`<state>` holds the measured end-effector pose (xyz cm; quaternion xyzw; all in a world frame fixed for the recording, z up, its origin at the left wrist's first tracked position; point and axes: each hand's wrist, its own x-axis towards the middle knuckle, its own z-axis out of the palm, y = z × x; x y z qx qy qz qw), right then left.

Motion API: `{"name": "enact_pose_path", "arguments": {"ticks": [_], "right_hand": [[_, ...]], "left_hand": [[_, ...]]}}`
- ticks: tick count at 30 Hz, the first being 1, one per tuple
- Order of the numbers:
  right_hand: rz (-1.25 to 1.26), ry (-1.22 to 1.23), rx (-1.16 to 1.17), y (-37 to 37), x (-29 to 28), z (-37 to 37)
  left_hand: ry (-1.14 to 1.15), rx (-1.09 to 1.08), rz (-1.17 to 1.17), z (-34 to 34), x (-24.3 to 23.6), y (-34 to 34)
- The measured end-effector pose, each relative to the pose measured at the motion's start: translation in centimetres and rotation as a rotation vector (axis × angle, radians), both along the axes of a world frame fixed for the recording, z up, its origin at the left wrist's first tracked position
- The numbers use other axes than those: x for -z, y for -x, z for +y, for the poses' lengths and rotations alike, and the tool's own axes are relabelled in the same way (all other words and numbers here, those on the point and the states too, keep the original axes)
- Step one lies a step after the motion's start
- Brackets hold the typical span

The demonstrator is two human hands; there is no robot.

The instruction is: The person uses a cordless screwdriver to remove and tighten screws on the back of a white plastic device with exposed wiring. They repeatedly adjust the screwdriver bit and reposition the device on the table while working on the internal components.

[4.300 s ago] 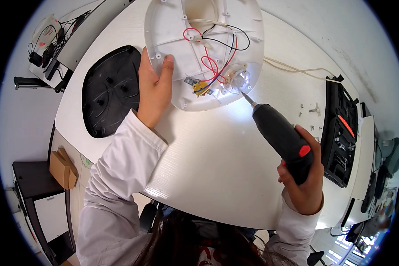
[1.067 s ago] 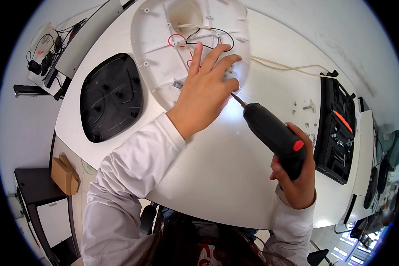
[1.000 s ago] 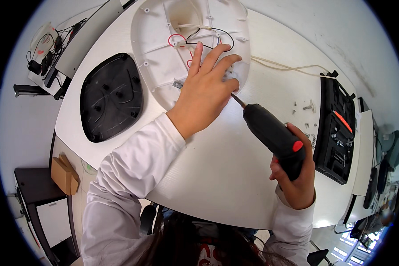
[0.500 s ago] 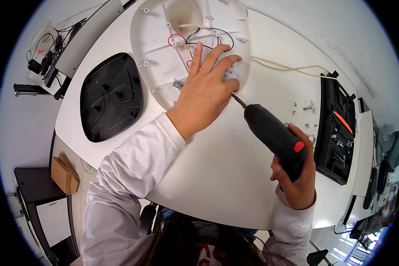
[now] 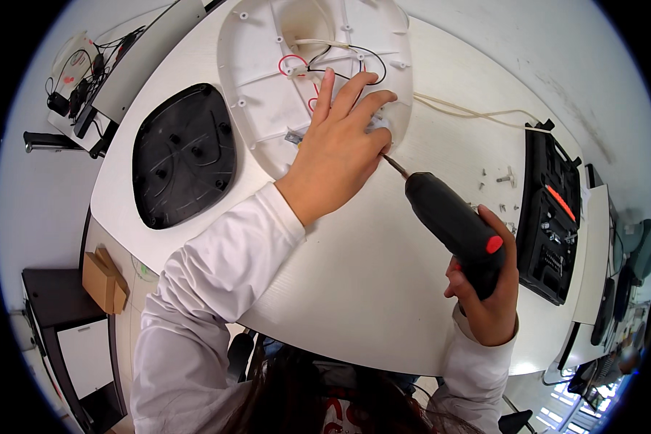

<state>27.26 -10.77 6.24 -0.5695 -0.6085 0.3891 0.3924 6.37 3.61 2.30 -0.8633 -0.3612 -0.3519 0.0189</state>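
A white plastic housing (image 5: 260, 101) lies hollow side up at the top of the table, with red and dark wires (image 5: 289, 59) and a small metal bracket (image 5: 293, 136) inside. My left hand (image 5: 340, 148) lies across its lower right part, fingers spread and the forefinger bent, largely covering a clear plastic piece (image 5: 380, 121). Its thumb is hidden. My right hand (image 5: 492, 300) grips a black-and-red electric screwdriver (image 5: 445, 213), whose bit reaches up to the housing's lower rim beside my left fingers; whether it touches a screw is hidden.
A black moulded cover (image 5: 181, 163) lies left of the housing. On the right are several screws (image 5: 506, 179), an open tool case (image 5: 542, 260) and a cream cord (image 5: 470, 113). A side unit with cables (image 5: 76, 76) stands at upper left, a cardboard box (image 5: 101, 282) below.
Since the oldest frame, my left hand has moved from the housing's left edge onto its inside, and the screwdriver has shifted slightly up-left. In the last second both have barely moved.
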Motion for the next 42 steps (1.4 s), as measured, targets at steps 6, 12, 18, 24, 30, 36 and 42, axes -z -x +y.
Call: {"name": "enact_pose_path", "arguments": {"ticks": [6, 12, 18, 24, 30, 36, 42], "right_hand": [[0.196, 0.076, 0.049, -0.5, -1.1, -0.3], [0.197, 0.008, -0.011, -1.9, -0.8, -0.5], [0.403, 0.079, 0.021, -5.4, -1.4, -1.0], [0.660, 0.136, 0.208, -5.2, -2.1, -1.4], [0.689, 0.096, 0.162, -5.9, -1.6, -1.7], [0.644, 0.041, 0.151, -6.4, -1.8, -2.0], [1.109, 0.033, 0.173, -12.0, 0.7, -3.9]], "left_hand": [[0.027, 0.018, -0.004, -0.2, -0.2, 0.0], [0.000, -0.017, -0.003, -1.0, -0.8, -0.5], [-0.035, 0.017, -0.065, -1.9, -2.2, -1.0], [-0.183, 0.017, -0.037, -2.9, -2.0, -1.7], [-0.166, 0.038, -0.037, -3.3, -2.2, -2.0], [-0.273, 0.043, -0.005, -3.7, -1.9, -2.2], [-0.589, -0.042, -0.035, -2.7, -1.6, -1.1]]}}
